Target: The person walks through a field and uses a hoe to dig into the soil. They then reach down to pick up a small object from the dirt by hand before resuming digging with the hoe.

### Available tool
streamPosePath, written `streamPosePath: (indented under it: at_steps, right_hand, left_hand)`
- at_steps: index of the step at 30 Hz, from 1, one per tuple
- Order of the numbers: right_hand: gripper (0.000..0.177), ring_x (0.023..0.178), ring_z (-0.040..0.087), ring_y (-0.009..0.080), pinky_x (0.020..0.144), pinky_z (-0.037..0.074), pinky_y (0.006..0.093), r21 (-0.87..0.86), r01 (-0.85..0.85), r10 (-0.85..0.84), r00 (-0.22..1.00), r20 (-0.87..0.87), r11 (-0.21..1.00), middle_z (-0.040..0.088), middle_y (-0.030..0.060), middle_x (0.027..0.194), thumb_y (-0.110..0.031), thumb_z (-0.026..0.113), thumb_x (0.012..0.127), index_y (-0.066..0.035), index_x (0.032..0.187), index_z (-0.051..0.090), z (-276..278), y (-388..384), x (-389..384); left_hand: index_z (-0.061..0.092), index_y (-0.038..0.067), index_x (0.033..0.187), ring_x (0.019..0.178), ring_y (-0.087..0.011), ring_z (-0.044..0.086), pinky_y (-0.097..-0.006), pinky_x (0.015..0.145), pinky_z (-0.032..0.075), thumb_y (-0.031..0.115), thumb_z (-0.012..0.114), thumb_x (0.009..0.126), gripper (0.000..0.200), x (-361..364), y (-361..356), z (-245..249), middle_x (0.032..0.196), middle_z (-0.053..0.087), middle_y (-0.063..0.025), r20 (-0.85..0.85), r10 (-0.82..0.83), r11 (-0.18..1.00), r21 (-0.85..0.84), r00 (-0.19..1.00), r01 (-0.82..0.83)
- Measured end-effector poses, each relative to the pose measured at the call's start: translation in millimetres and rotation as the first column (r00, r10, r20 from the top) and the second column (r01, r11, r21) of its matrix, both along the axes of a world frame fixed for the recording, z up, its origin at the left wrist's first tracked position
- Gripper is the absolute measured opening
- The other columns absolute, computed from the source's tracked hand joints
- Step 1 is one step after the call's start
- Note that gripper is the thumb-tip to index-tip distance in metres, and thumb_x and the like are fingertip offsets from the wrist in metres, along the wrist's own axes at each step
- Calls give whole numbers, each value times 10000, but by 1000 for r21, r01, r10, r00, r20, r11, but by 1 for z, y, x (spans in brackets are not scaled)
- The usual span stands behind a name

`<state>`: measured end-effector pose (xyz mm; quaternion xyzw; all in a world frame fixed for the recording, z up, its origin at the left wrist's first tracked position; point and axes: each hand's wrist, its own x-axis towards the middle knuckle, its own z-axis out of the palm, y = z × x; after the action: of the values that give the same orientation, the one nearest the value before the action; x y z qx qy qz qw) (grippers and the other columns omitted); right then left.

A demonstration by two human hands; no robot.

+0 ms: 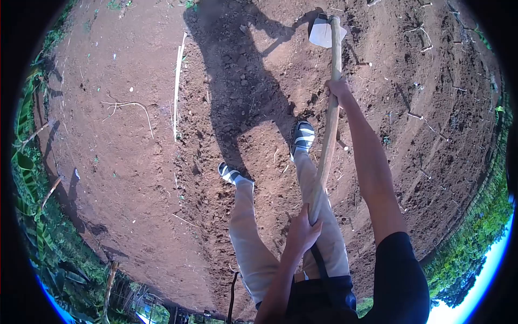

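A hoe [327, 137] with a long wooden handle runs up through the view. Its pale, flat metal blade [321, 34] is at the top, over the brown soil. Around the handle's near end, in front of my thigh, my left hand [305, 231] is closed. Farther up the shaft, toward the blade, my right hand [339, 89] wraps the wood with the arm stretched out. My feet, in dark sandals with white stripes [304, 135], stand apart on the loose soil left of the hoe.
Tilled soil [442, 113] with short sticks poking out spreads to the right. On the left, smoother ground holds a long pale stick [178, 86] and a thin curved twig [132, 104]. Green plants [32, 189] border the plot. My shadow [232, 70] falls ahead.
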<state>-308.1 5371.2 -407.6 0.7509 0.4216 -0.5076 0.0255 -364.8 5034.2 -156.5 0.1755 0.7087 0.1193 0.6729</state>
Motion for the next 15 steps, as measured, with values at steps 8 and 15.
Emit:
streamPosePath:
  at_steps: [8,15]
  right_hand:
    - [497,572,640,219,466,517,367,33,-143,131,962,238,989,624,161,709,-112,648,714,57,1122,420,-22,-127,11]
    - [580,693,664,291,625,554,394,-190,-31,60,987,151,981,610,228,856,-123,603,700,17,1203,349,20,-232,-21]
  left_hand:
    - [466,22,1148,746,-438,630,-492,663,509,185,623,779,433,-1,-96,45,750,624,-264,-58,27,996,-79,998,-32]
    - [496,33,1130,787,-439,627,-500,682,501,200,630,771,418,-32,-176,89,780,633,-257,-38,31,987,-157,999,-36]
